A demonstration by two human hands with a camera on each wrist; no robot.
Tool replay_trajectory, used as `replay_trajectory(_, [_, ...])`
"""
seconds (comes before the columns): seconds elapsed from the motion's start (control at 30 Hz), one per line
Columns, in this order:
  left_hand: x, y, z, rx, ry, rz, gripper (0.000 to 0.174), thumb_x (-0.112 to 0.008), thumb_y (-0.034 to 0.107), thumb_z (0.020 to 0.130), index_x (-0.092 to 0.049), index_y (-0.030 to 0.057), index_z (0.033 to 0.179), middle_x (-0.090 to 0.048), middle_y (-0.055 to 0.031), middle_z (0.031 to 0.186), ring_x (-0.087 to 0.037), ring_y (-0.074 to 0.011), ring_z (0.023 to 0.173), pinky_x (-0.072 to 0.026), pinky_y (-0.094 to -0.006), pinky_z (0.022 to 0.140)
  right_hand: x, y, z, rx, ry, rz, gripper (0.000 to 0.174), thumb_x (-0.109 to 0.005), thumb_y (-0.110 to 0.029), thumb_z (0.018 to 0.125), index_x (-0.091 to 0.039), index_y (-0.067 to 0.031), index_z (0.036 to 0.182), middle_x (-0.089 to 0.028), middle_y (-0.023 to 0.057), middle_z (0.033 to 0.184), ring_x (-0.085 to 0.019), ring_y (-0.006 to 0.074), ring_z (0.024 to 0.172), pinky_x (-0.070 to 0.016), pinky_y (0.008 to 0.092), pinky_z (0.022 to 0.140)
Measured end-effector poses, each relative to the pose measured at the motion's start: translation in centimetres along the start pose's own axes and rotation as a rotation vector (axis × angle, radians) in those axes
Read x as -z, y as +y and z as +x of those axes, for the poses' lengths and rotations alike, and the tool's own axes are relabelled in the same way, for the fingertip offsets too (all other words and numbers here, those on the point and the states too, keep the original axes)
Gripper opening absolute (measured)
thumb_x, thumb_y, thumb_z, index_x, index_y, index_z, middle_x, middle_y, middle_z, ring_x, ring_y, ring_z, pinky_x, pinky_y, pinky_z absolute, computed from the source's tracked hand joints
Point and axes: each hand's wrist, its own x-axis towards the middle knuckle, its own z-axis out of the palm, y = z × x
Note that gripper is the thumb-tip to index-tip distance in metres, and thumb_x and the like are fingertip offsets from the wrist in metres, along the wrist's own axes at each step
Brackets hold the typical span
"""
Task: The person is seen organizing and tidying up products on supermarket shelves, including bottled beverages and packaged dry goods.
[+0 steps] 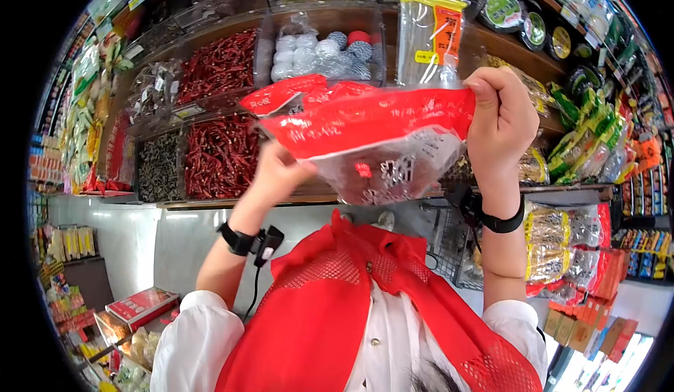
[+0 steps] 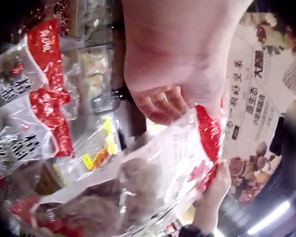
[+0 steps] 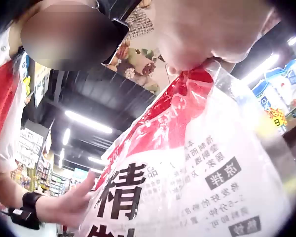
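Note:
A clear plastic food bag (image 1: 379, 128) with a red printed top band spans the space between my two hands, before the shelf bins. My right hand (image 1: 502, 114) grips its upper right corner, fingers curled in a fist. At the left end of the bag, my left hand (image 1: 277, 174) holds the edge, its fingertips partly hidden behind the plastic. Brownish contents show through the bag (image 2: 138, 182) in the left wrist view. Large black characters mark the bag (image 3: 153, 182) in the right wrist view. Similar red-topped bags (image 1: 284, 93) lie just behind it.
Bins of dried red chillies (image 1: 221, 142) and dark dried goods (image 1: 160, 166) stand at the left. White wrapped balls (image 1: 295, 55) fill a bin behind. A yellow-topped packet (image 1: 430, 34) stands behind the bag. A wire basket (image 1: 449, 241) is below, near packaged goods (image 1: 562, 244).

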Motion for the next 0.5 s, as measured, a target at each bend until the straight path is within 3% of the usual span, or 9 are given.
replay_trajectory(0.03, [-0.2,-1.5,-0.9,0.034,-0.084,0.126,0.030,-0.064,0.003,0.073,-0.058,-0.0010,0.102,-0.060,-0.0046,0.100,-0.055,-0.0108,0.091,-0.0447,-0.0281,0.081,-0.4,-0.1,0.3,0.008,-0.017,0.016,0.006,-0.061,-0.003,0.076,-0.055,-0.0014,0.075,-0.051,0.0095,0.064,-0.051,0.0220,0.055,-0.0400,0.0277,0.050])
replay_trajectory(0.1, [-1.3,-4.0,-2.0,0.078,-0.049,0.086,0.027,-0.065,0.002,0.074,-0.059,-0.0010,0.100,-0.062,-0.0056,0.093,-0.056,-0.0100,0.087,-0.0454,-0.0269,0.077,-0.9,-0.1,0.0,0.042,-0.027,0.047,0.006,-0.060,-0.003,0.076,-0.055,-0.0013,0.074,-0.052,0.0099,0.065,-0.052,0.0224,0.056,-0.0411,0.0286,0.051])
replay_trajectory(0.17, [-2.4,-5.4,-2.7,0.007,0.074,0.198,0.020,-0.066,0.004,0.073,-0.060,-0.0012,0.092,-0.063,-0.0055,0.084,-0.058,-0.0093,0.079,-0.0465,-0.0261,0.068,-0.8,-0.8,-0.4,0.028,-0.174,0.015,0.006,-0.061,-0.002,0.075,-0.055,-0.0011,0.074,-0.054,0.0101,0.066,-0.053,0.0235,0.058,-0.0426,0.0294,0.054])
replay_trajectory(0.23, [-3.4,-4.5,-3.0,0.104,0.181,0.190,0.015,-0.068,0.006,0.072,-0.059,-0.0013,0.082,-0.059,-0.0027,0.067,-0.053,-0.0077,0.061,-0.0425,-0.0256,0.054,-0.5,0.3,-1.2,0.032,-0.175,-0.016,0.005,-0.059,-0.002,0.077,-0.055,-0.0012,0.075,-0.054,0.0100,0.067,-0.053,0.0229,0.058,-0.0424,0.0285,0.055])
replay_trajectory(0.27, [-3.7,-5.2,-2.7,-0.114,0.269,0.326,0.015,-0.068,0.008,0.072,-0.057,-0.0007,0.076,-0.051,0.0003,0.056,-0.043,-0.0067,0.049,-0.0351,-0.0248,0.045,-0.1,1.2,-1.8,-0.045,-0.092,-0.022,0.005,-0.059,-0.003,0.078,-0.055,-0.0011,0.076,-0.053,0.0098,0.066,-0.052,0.0221,0.058,-0.0418,0.0276,0.055])
replay_trajectory(0.37, [-3.3,-3.5,-1.7,-0.151,0.339,0.307,0.016,-0.069,0.009,0.070,-0.057,0.0002,0.076,-0.047,0.0014,0.054,-0.038,-0.0060,0.048,-0.0307,-0.0241,0.043,0.5,1.8,-3.3,-0.149,0.049,0.029,0.005,-0.058,-0.003,0.079,-0.054,-0.0008,0.076,-0.053,0.0095,0.066,-0.050,0.0204,0.058,-0.0405,0.0260,0.055])
replay_trajectory(0.43, [-2.0,-3.0,-1.4,0.043,0.178,0.101,0.019,-0.070,0.009,0.068,-0.058,0.0003,0.080,-0.054,0.0007,0.062,-0.048,-0.0058,0.057,-0.0380,-0.0231,0.050,0.6,1.5,-3.6,-0.187,0.109,0.076,0.006,-0.057,-0.003,0.079,-0.054,-0.0007,0.075,-0.052,0.0093,0.065,-0.049,0.0196,0.057,-0.0398,0.0253,0.054])
replay_trajectory(0.5, [-2.2,-3.4,-1.2,-0.040,0.045,0.157,0.023,-0.070,0.009,0.068,-0.059,-0.0001,0.086,-0.058,-0.0035,0.071,-0.053,-0.0080,0.064,-0.0428,-0.0243,0.056,-0.1,0.7,-3.1,-0.083,0.096,0.064,0.008,-0.058,-0.004,0.079,-0.054,-0.0004,0.073,-0.053,0.0091,0.066,-0.048,0.0193,0.056,-0.0397,0.0250,0.054])
